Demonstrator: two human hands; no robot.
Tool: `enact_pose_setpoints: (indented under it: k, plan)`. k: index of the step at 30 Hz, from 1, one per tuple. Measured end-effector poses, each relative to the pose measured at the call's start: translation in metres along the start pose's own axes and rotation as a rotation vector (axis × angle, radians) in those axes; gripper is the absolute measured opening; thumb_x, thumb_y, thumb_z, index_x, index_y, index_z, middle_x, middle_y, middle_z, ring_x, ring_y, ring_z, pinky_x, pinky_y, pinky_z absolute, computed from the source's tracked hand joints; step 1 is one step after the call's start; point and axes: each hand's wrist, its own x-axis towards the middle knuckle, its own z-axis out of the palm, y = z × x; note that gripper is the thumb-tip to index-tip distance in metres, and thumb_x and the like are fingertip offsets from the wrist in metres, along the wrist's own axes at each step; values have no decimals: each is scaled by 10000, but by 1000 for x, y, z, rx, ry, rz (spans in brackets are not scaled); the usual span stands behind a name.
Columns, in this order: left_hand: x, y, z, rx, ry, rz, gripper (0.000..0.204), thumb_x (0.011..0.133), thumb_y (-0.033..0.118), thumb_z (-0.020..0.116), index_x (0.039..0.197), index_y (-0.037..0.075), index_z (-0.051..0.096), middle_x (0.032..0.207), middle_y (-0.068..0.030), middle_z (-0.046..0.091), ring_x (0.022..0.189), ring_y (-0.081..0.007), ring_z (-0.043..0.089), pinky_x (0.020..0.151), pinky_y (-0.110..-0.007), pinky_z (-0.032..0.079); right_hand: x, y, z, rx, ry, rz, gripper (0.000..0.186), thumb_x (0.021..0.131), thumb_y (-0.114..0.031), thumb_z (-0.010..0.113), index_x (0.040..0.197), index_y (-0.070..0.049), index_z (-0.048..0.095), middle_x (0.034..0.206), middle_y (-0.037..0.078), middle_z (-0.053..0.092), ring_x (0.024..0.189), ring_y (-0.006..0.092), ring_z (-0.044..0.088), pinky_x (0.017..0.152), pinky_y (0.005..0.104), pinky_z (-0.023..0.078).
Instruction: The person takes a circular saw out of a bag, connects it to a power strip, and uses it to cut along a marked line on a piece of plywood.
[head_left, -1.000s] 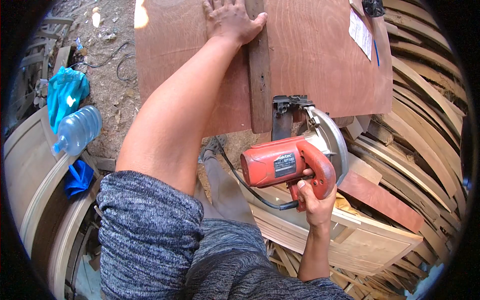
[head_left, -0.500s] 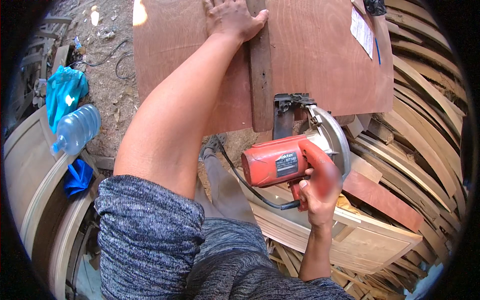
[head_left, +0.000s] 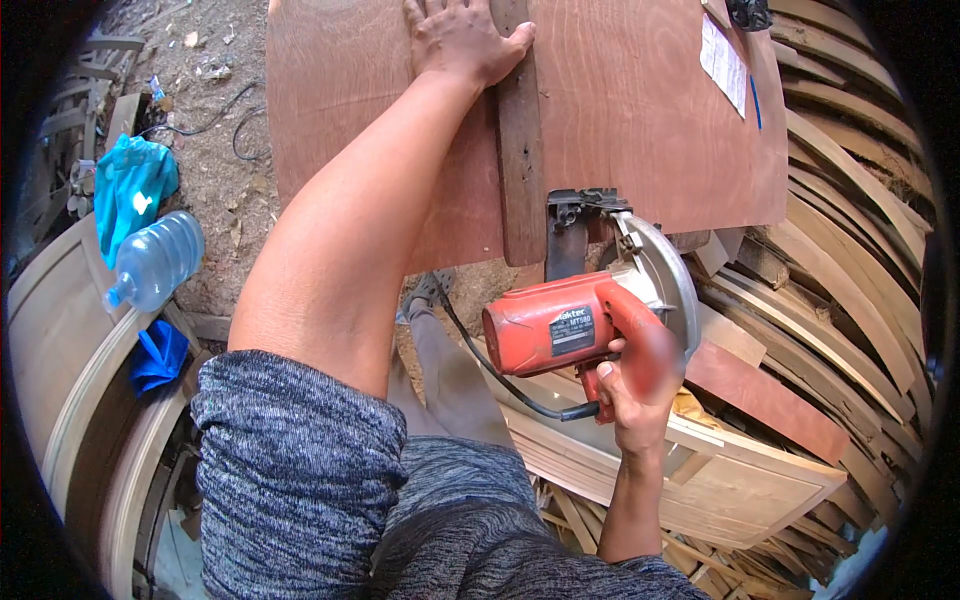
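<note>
My left hand [head_left: 462, 42] lies spread, palm down, on a reddish plywood sheet [head_left: 640, 120], its thumb reaching over a dark straight wooden strip [head_left: 520, 150] laid across the sheet. In my right hand [head_left: 640, 395] is the rear handle of a red circular saw [head_left: 550, 325], fingers wrapped round the grip. The front of the saw's base plate [head_left: 585, 200] sits at the sheet's near edge, just right of the strip's end. A black power cord [head_left: 510, 385] runs from the saw's handle toward the sheet. The blade is hidden by the metal guard.
Stacked boards [head_left: 850, 250] fill the right side. Below the saw lies a pale wooden panel [head_left: 750, 485]. At left are a clear blue water jug [head_left: 160, 258], a teal cloth [head_left: 130, 190] and curved door panels [head_left: 70, 300]. A paper sheet [head_left: 723, 65] rests on the plywood.
Almost nothing differs. The view has shifted very slightly; both hands and the saw keep their places against the sheet.
</note>
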Motion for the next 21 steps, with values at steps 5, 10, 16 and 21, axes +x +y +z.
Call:
enact_pose_setpoints:
  k: [5,10,16,21]
  plan:
    - [-1,2,-1,-10,12,-6,973,893,600,607,1589,-16,322,1682,-217,261,1573,-410,165,1281,-531,79,-1,-1,-7,7,-52,57,381,847,55,608,1226,29,629,1008,88,664,731,86,616,631,242,507]
    - [0,1,2,-18,29,6,967,887,598,615,1581,-18,342,1677,-220,272,1573,-409,167,1281,-529,80,-1,-6,-5,-26,-43,67,253,867,39,644,1119,12,639,816,28,645,666,68,589,599,227,471]
    - [1,-1,3,0,48,22,961,889,590,615,1575,-28,349,1671,-226,284,1575,-408,160,1282,-529,76,-2,-8,-5,-7,-34,102,199,884,46,668,1076,6,632,736,-4,603,629,53,549,557,233,423]
    - [1,1,6,-10,75,47,969,880,589,624,1574,-29,352,1668,-232,289,1573,-414,163,1280,-535,73,-3,-4,-10,-15,-50,151,207,877,61,667,1072,0,631,723,-17,588,611,41,527,541,229,401]
